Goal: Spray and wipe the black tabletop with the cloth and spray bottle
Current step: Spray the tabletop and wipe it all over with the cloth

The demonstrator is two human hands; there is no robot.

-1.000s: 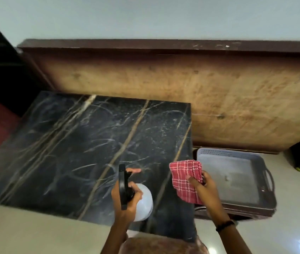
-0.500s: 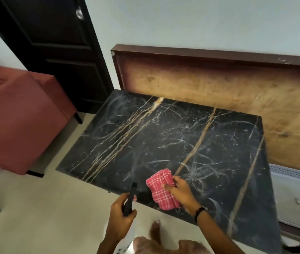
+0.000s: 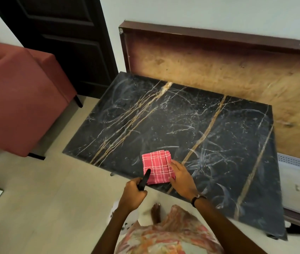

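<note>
cloth (image 3: 157, 166) flat on tabletop (image 3: 191, 129); no legible writing

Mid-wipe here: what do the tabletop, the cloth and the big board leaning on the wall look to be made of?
Black tabletop: polished stone or a marble-look slab, judging by gold and white veins under smeary streaks; real or laminate, cannot tell. Red checked cloth: soft woven fabric, folded flat, matte. Board: raw plywood or fibreboard with a blotchy tan face and a darker brown frame.
</note>
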